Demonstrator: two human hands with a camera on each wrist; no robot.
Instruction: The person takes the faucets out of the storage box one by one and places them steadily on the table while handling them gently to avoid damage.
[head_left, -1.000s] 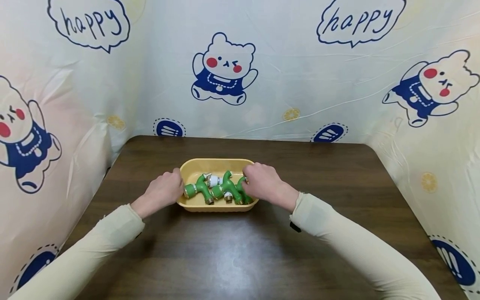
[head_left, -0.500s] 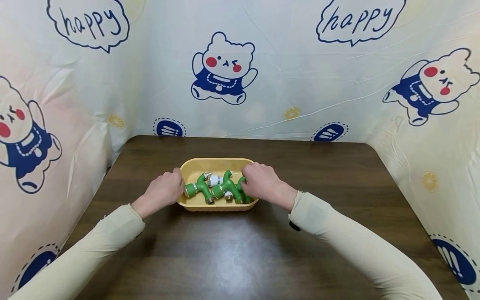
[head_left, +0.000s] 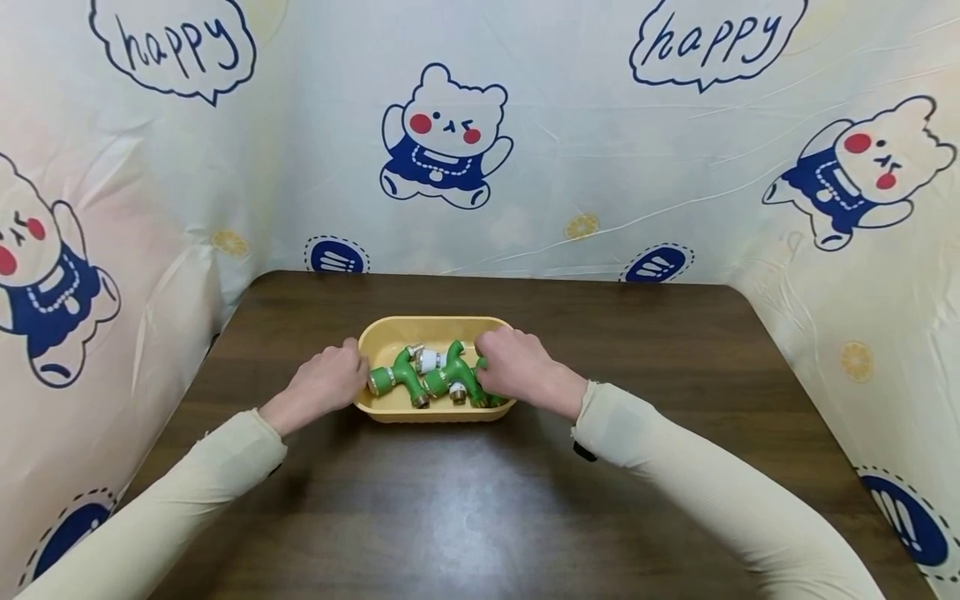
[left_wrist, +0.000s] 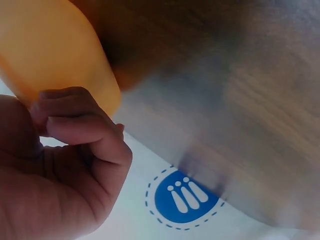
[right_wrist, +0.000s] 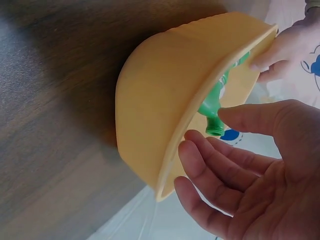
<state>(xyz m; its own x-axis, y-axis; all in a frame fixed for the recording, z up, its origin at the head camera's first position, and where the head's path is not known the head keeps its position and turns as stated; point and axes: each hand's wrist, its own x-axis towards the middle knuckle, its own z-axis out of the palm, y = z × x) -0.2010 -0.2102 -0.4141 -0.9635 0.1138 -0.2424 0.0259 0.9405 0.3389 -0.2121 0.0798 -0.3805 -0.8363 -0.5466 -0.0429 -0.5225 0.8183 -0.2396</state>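
Pale sleeves [head_left: 187,483] reach in over the brown tabletop [head_left: 465,508]. The left hand [head_left: 330,377] has its fingers curled at the left end of a yellow tub [head_left: 435,417], pinching the rim, it seems. The right hand [head_left: 517,362] hangs over the other end, fingers loosely bent and thumb apart, gripping nothing I can make out. I'd judge that only the left side has its hold, and the taps [head_left: 455,371] I see all lie in the tub, none picked out. They lie between the two: one green tap [head_left: 403,377] just beside the left, another mid-tub against a white tap [head_left: 431,361], and a third green one [right_wrist: 211,106] by the right thumb; whether they touch, I can't tell. Beyond hangs bear-printed cloth [head_left: 547,167].
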